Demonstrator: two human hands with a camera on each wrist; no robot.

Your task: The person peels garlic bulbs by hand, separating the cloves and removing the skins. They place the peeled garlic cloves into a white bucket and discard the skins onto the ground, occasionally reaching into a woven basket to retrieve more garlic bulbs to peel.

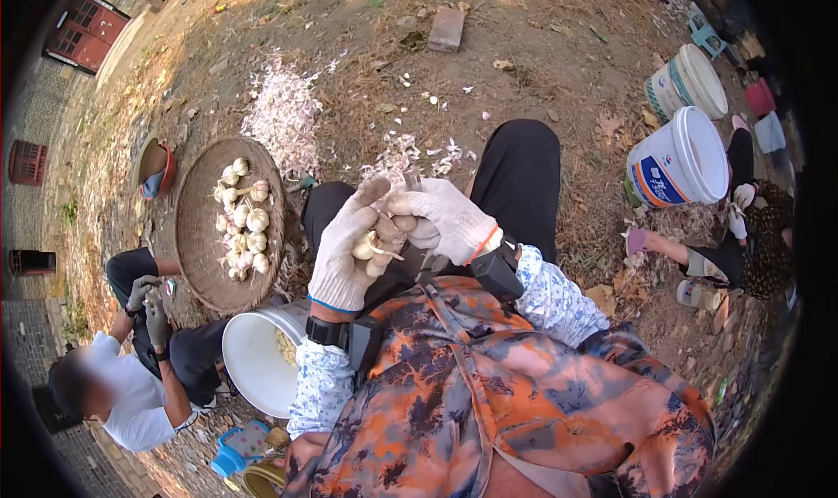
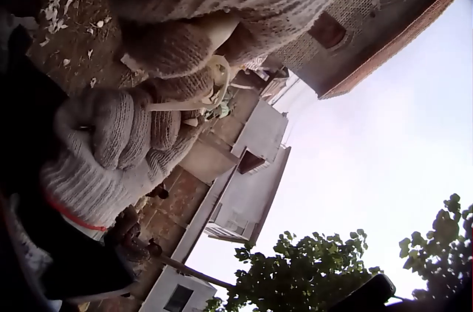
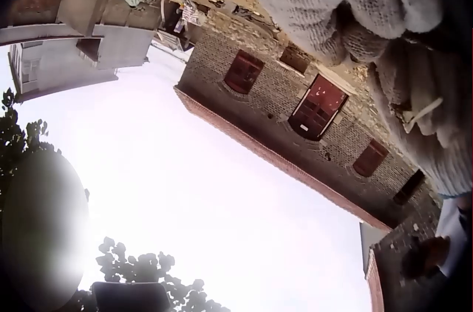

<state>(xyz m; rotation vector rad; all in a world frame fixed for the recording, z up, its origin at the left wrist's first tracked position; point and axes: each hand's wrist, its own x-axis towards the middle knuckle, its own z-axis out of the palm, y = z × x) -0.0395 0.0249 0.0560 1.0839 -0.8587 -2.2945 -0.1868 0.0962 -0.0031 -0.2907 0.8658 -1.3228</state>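
Note:
Both hands wear pale knitted gloves with soiled fingertips and meet over the lap. In the head view my left hand (image 1: 339, 258), blue at the cuff, grips garlic cloves (image 1: 365, 247) against its palm. My right hand (image 1: 449, 221), orange at the cuff, has its curled fingers pressed in at the same garlic. A narrow grey piece (image 1: 412, 182) shows by the right fingertips; I cannot tell what it is. From the left wrist, a pale clove (image 2: 220, 31) shows between the left fingers, and a thin curled strip of skin (image 2: 222, 79) dangles close to the right fingers.
A wicker basket (image 1: 194, 267) of garlic bulbs (image 1: 256, 219) stands left, above a white bucket (image 1: 253, 358) containing peeled cloves. Garlic skins (image 1: 284, 118) litter the ground ahead. Two white buckets (image 1: 685, 162) stand right. People sit at left (image 1: 144, 402) and right (image 1: 742, 236).

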